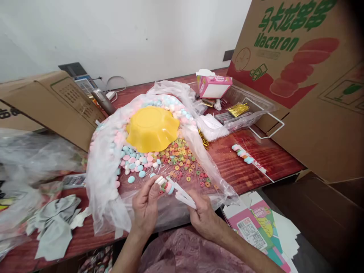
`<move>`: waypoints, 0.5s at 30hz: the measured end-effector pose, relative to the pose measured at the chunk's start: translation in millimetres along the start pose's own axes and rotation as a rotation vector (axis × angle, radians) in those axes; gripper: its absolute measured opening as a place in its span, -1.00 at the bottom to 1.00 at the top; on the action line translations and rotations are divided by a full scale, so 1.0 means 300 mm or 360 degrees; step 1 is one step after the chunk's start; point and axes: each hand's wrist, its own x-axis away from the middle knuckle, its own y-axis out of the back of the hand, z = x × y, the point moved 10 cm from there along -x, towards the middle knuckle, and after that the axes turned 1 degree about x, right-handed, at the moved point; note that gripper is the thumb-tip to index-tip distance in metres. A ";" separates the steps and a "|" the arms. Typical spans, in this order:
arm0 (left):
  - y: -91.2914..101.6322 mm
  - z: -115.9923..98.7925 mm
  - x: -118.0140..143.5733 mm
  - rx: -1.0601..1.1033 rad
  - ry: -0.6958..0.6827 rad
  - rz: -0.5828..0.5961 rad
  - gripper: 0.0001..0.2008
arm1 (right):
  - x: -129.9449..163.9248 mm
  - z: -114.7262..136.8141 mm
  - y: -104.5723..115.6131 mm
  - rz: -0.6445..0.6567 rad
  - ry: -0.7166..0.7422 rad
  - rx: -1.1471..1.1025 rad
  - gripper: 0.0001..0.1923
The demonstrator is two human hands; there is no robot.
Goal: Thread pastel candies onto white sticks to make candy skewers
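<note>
One finished piece already lies done: a narrow clear plastic sleeve filled with a row of pastel candies (247,156) rests on the bare dark red wooden worktop (256,167), well apart from the hands, to the right of the heap. A second one is, by the look of it, only partly filled. The left hand (145,206) pinches small round pastel candies (162,181) between thumb and fingertips, its grip closed tight on them at the mouth of a slim translucent plastic sleeve (182,194), while the right hand (203,215) is closed around the sleeve's lower end, holding it slanted up toward the left hand. A pink and blue piece sits at the sleeve's upper end; how many are inside cannot be told. Much stock remains, so I judge the work far from over: a wide crinkled clear plastic sheet (105,182) spreads just beyond the hands and carries a loose heap of smooth, pebble-shaped pink, blue and white candies (136,161) beside a scatter of small multicoloured ring-shaped cereal pieces (182,161). A glossy yellow plastic bowl with a wavy rim (152,128) lies upside down on top of the heap. Further back stand a shallow clear plastic tray holding shiny gold twist ties (238,109), a small pink and white cardboard box (214,85), and a large brown cardboard carton printed "Macaron" (298,72) at the right.
</note>
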 end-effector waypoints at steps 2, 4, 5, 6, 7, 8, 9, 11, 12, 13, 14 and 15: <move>-0.019 -0.036 -0.028 -0.0048 -0.0069 0.0060 -0.70 | -0.002 -0.008 0.023 -0.0014 -0.0019 0.0032 -0.73; -0.046 -0.051 -0.039 -0.0080 -0.0106 0.0080 -0.69 | 0.000 -0.012 0.044 -0.0044 -0.0009 0.0032 -0.72; -0.061 -0.053 -0.039 -0.0090 -0.0125 0.0071 -0.68 | 0.002 -0.012 0.054 -0.0068 0.0005 0.0014 -0.72; -0.076 -0.054 -0.035 -0.0097 -0.0154 0.0054 -0.68 | 0.004 -0.013 0.063 -0.0093 0.0015 -0.0018 -0.71; -0.090 -0.056 -0.030 -0.0105 -0.0193 0.0031 -0.69 | 0.006 -0.014 0.071 -0.0116 0.0023 -0.0054 -0.71; -0.103 -0.061 -0.023 -0.0116 -0.0250 0.0008 -0.71 | 0.007 -0.015 0.076 -0.0136 0.0026 -0.0086 -0.72; -0.118 -0.069 -0.016 -0.0130 -0.0322 0.0004 -0.73 | 0.008 -0.015 0.081 -0.0153 0.0030 -0.0106 -0.73; -0.150 -0.092 -0.004 -0.0150 -0.0460 0.0042 -0.75 | 0.007 -0.013 0.089 -0.0185 0.0039 -0.0093 -0.76; -0.162 -0.102 -0.002 -0.0147 -0.0502 0.0067 -0.75 | 0.007 -0.011 0.096 -0.0203 0.0046 -0.0059 -0.76; -0.170 -0.110 -0.003 -0.0134 -0.0516 0.0095 -0.76 | 0.007 -0.010 0.104 -0.0219 0.0048 -0.0011 -0.76; -0.173 -0.113 -0.008 -0.0096 -0.0494 0.0122 -0.75 | 0.010 -0.011 0.116 -0.0229 0.0052 0.0036 -0.76; -0.171 -0.114 -0.016 -0.0019 -0.0448 0.0149 -0.72 | 0.016 -0.015 0.135 -0.0240 0.0057 0.0080 -0.75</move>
